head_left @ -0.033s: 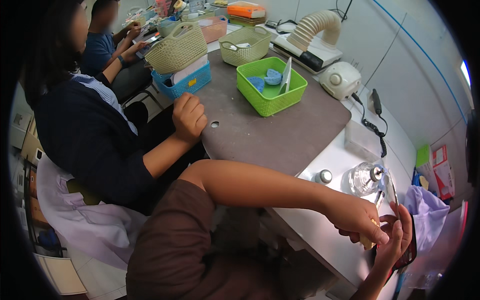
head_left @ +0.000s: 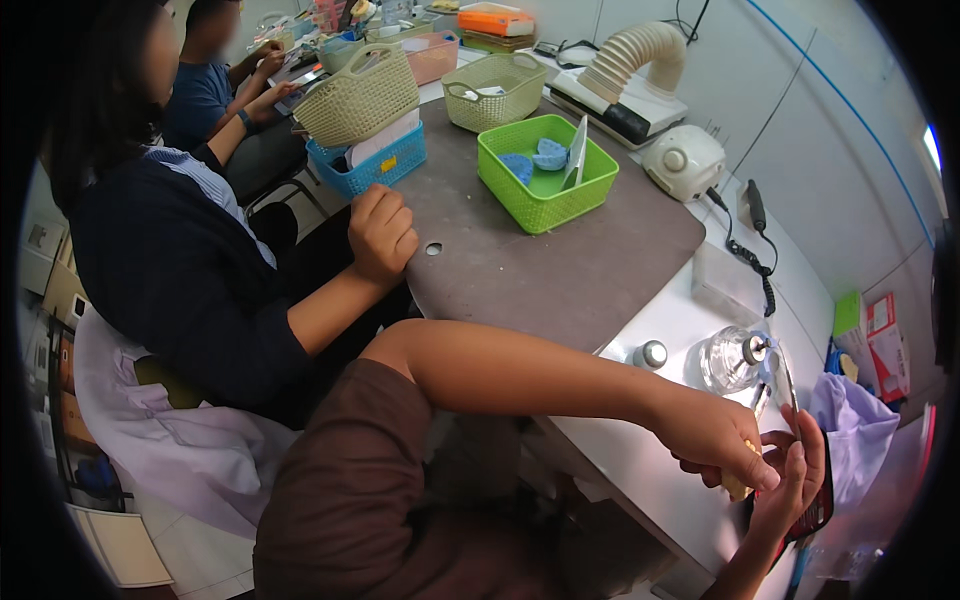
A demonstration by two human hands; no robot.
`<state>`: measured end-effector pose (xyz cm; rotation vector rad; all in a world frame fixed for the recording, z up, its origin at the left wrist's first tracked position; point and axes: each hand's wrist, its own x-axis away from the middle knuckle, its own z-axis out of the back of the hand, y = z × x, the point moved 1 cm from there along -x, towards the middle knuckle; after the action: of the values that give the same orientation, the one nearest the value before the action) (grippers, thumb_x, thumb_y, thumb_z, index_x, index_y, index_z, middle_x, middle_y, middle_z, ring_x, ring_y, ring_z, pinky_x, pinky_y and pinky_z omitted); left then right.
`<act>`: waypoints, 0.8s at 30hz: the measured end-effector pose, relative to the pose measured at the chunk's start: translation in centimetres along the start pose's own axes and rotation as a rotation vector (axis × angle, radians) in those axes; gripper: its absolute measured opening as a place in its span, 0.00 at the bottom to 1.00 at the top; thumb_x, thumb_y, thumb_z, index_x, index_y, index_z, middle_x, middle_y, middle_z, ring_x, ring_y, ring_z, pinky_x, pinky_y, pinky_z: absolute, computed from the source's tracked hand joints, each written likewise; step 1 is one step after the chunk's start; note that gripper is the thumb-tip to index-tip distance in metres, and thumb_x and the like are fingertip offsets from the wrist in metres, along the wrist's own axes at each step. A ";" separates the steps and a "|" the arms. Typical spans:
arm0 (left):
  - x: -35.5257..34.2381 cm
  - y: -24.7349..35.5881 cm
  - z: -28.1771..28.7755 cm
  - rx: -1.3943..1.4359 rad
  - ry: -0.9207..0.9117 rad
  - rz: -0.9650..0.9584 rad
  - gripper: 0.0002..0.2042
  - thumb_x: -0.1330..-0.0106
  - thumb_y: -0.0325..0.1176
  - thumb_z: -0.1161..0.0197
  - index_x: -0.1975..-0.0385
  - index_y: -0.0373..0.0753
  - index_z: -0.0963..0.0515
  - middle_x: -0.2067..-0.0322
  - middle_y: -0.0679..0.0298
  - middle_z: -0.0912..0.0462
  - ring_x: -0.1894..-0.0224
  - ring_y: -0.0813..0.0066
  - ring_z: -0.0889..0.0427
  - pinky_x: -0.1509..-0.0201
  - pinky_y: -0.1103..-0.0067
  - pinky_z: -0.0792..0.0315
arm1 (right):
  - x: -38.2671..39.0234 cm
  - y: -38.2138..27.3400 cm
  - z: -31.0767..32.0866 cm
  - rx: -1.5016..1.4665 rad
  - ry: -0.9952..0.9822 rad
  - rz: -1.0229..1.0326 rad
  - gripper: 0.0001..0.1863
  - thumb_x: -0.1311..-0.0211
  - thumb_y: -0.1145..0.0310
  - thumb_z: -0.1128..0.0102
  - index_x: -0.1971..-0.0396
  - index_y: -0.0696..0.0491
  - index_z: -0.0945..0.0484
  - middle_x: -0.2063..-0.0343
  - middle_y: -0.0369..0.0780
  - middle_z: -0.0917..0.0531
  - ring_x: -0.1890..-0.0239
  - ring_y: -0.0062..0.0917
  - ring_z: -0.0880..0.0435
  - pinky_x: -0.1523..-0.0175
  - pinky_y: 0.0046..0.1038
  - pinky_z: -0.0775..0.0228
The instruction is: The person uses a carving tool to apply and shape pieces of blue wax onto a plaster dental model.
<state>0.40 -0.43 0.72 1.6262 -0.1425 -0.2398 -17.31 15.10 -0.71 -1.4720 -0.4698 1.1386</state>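
Note:
My left hand [head_left: 712,438] reaches across to the white counter's right end, its fingers closed on a small yellowish piece [head_left: 738,486]. My right hand [head_left: 792,482] comes up from the lower edge and meets it, fingers curled around a thin flat file-like strip [head_left: 786,385] that points upward. The two hands touch. A dark red flat thing [head_left: 822,508] shows behind my right palm; I cannot tell what it is. A clear glass pump bottle [head_left: 728,360] stands just above the hands.
A person in a dark blue top sits at my left, a fist [head_left: 382,235] on the brown table mat [head_left: 560,270]. Behind are a green basket [head_left: 590,190] with blue sponges, other baskets, a hose machine [head_left: 640,60], a white device [head_left: 685,160] and a silver cap [head_left: 650,353].

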 end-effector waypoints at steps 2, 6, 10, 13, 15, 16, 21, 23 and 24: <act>0.1 0.0 0.2 -0.012 0.018 -0.014 0.27 0.30 0.59 0.44 0.77 0.38 0.24 0.78 0.69 0.27 0.73 0.80 0.28 0.71 0.81 0.34 | -0.3 0.2 -0.2 0.005 -0.005 0.018 0.22 0.31 0.67 0.49 0.41 0.63 0.28 0.48 0.51 0.19 0.64 0.25 0.15 0.70 0.17 0.29; 0.0 -0.1 0.4 -0.048 0.017 -0.034 0.27 0.29 0.58 0.44 0.77 0.37 0.25 0.77 0.69 0.27 0.73 0.79 0.29 0.70 0.80 0.34 | -0.3 0.1 -0.5 0.012 -0.010 0.004 0.22 0.31 0.68 0.50 0.41 0.63 0.28 0.48 0.52 0.19 0.63 0.25 0.15 0.69 0.18 0.28; 0.4 0.3 0.4 -0.058 0.010 -0.045 0.26 0.28 0.56 0.45 0.76 0.37 0.25 0.77 0.69 0.26 0.73 0.80 0.29 0.69 0.80 0.34 | -0.2 -0.2 -0.7 0.015 -0.022 0.002 0.22 0.31 0.68 0.50 0.41 0.63 0.28 0.48 0.52 0.19 0.63 0.25 0.15 0.69 0.19 0.28; 0.4 0.9 0.6 -0.127 0.023 -0.043 0.24 0.27 0.54 0.45 0.72 0.36 0.22 0.76 0.68 0.25 0.72 0.80 0.28 0.67 0.80 0.33 | -0.1 -0.1 -0.3 -0.004 -0.034 0.008 0.22 0.32 0.68 0.48 0.42 0.63 0.28 0.48 0.52 0.18 0.63 0.27 0.14 0.68 0.20 0.27; 0.3 0.9 0.5 -0.138 0.033 -0.084 0.24 0.27 0.54 0.46 0.67 0.35 0.21 0.76 0.67 0.24 0.72 0.80 0.27 0.67 0.79 0.32 | -0.2 -0.3 -0.4 0.011 -0.055 0.001 0.21 0.32 0.71 0.48 0.42 0.63 0.28 0.48 0.51 0.19 0.62 0.28 0.14 0.66 0.22 0.26; 0.0 0.8 0.7 -0.162 0.022 -0.069 0.23 0.26 0.53 0.46 0.63 0.35 0.20 0.75 0.66 0.23 0.71 0.80 0.26 0.66 0.79 0.31 | -0.2 0.0 -0.2 -0.008 -0.070 0.000 0.21 0.32 0.72 0.47 0.42 0.63 0.28 0.48 0.51 0.19 0.61 0.29 0.14 0.65 0.22 0.25; 0.1 0.9 0.6 -0.239 0.023 -0.029 0.20 0.26 0.50 0.46 0.53 0.37 0.21 0.75 0.67 0.21 0.73 0.80 0.24 0.67 0.80 0.30 | -0.9 -0.9 -0.2 -0.045 -0.154 -0.035 0.19 0.32 0.76 0.47 0.42 0.62 0.27 0.47 0.49 0.18 0.57 0.26 0.14 0.61 0.21 0.25; 0.3 1.0 0.6 -0.249 0.001 0.009 0.21 0.27 0.50 0.46 0.52 0.38 0.21 0.75 0.68 0.21 0.74 0.79 0.24 0.68 0.81 0.31 | -1.2 -1.0 -0.4 -0.071 -0.189 -0.025 0.19 0.32 0.76 0.46 0.42 0.60 0.26 0.47 0.46 0.18 0.57 0.24 0.14 0.61 0.21 0.25; 0.1 1.0 0.6 -0.259 0.003 0.028 0.21 0.27 0.51 0.46 0.52 0.38 0.21 0.75 0.68 0.21 0.75 0.79 0.24 0.69 0.81 0.31 | -1.1 -1.0 -0.2 -0.071 -0.193 -0.031 0.18 0.31 0.74 0.45 0.43 0.59 0.25 0.47 0.45 0.18 0.56 0.24 0.14 0.61 0.21 0.25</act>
<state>0.44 -1.08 1.69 1.3666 -0.1261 -0.2243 -17.30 14.38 0.60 -1.4165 -0.6701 1.2564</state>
